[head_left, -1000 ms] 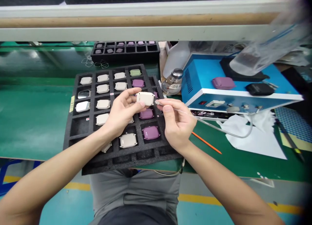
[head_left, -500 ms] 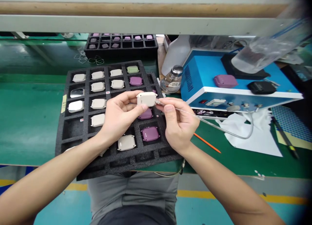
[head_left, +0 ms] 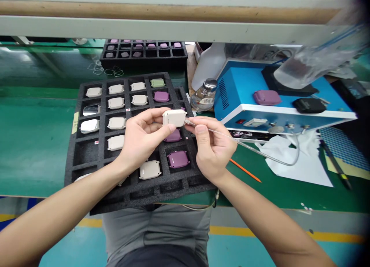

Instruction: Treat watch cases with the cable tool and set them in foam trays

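Note:
My left hand (head_left: 144,134) is closed on a cream smartwatch case (head_left: 174,118), with the thumb on its lower edge. The case is held up above the foam tray. My right hand (head_left: 214,147) pinches the end of a thin clear tube (head_left: 254,149) between thumb and forefinger. That end is at the right edge of the case; whether it touches is too small to tell. Below both hands lies the black foam tray (head_left: 86,138), with cream cases, a purple case (head_left: 178,159) and a green case (head_left: 157,82) in its compartments.
A blue box (head_left: 243,82) stands at the right, and the tube runs to its front. On it sit a purple case (head_left: 267,97) and a black piece (head_left: 310,104). A glass bottle (head_left: 204,95), an orange stick (head_left: 245,170) and white paper (head_left: 300,170) are nearby. Another tray (head_left: 144,63) is behind.
Both hands keep nearly the same pose and grip. The view has shifted very slightly.

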The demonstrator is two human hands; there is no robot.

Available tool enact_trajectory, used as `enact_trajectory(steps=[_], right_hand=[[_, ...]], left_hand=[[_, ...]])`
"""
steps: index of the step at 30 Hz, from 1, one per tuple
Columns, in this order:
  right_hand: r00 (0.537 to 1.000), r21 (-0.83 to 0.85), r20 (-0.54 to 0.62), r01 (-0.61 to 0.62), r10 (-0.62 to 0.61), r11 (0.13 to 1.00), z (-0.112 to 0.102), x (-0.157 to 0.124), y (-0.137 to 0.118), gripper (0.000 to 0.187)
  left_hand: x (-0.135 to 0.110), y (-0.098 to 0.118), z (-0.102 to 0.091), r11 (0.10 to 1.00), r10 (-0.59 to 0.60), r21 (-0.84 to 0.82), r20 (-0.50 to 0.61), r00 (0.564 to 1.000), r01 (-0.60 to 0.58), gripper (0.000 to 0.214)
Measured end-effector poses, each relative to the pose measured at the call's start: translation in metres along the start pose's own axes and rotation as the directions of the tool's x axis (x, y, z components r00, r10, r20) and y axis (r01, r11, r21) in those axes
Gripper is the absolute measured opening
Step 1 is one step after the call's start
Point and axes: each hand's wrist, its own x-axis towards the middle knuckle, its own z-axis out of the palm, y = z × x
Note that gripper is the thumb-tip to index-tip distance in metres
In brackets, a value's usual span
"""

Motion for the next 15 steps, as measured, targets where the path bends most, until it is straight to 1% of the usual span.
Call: enact_trajectory(steps=[6, 15], right_hand=[[1.000, -0.019, 0.009, 0.009, -0.008, 1.000, -0.0005, 0.0002, -0.0007, 0.015], [1.000, 0.013, 0.006, 0.006, -0.006, 1.000, -0.0006, 0.0008, -0.0015, 0.014]], left_hand=[[-0.0005, 0.0003, 0.0001, 1.000, -0.016, 0.014, -0.009, 1.000, 0.016, 0.041], [-0.0016, 0.0015, 0.0016, 1.000, -0.001, 0.023, -0.003, 1.000, 0.001, 0.039]])
